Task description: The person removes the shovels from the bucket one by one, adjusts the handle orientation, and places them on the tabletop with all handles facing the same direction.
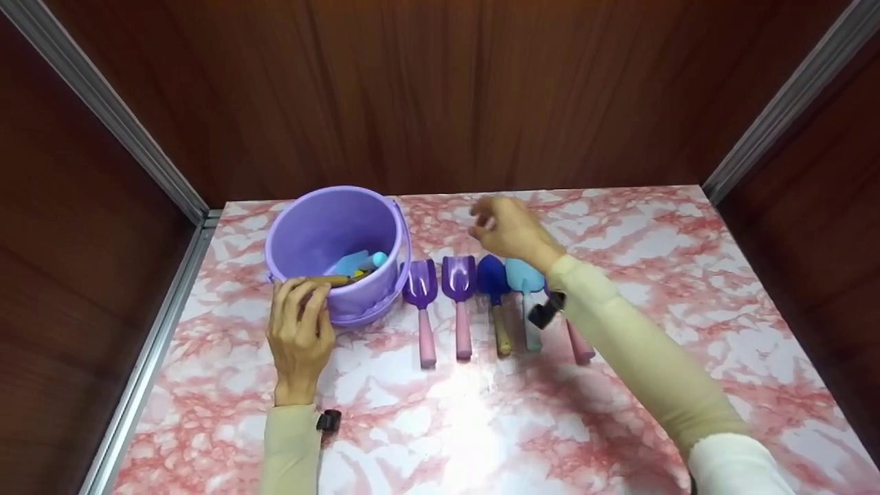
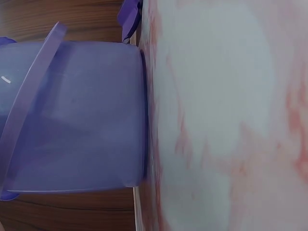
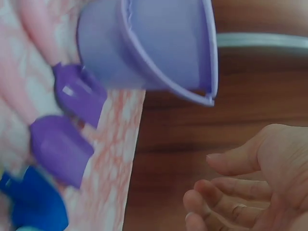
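A purple bucket (image 1: 337, 227) stands at the left of the table. My left hand (image 1: 299, 330) grips its near rim, fingers bent over the edge. Inside the bucket lie a light-blue toy piece (image 1: 352, 262) and a yellow-brown one (image 1: 330, 280), partly hidden by the rim. My right hand (image 1: 509, 227) is raised above the row of toy shovels, fingers loosely bent and holding nothing. That row has two purple scoops with pink handles (image 1: 458, 275), a dark-blue shovel (image 1: 492, 275) and a light-blue shovel (image 1: 524, 276). Another pink handle (image 1: 579, 344) shows beneath the right forearm, its head mostly hidden.
The table (image 1: 440, 426) has a red-and-white marbled top. Dark wood panels (image 1: 440, 96) close it in at the back and sides, with metal strips (image 1: 148, 158) along the corners. The bucket's handle (image 1: 405, 254) hangs down on its right side.
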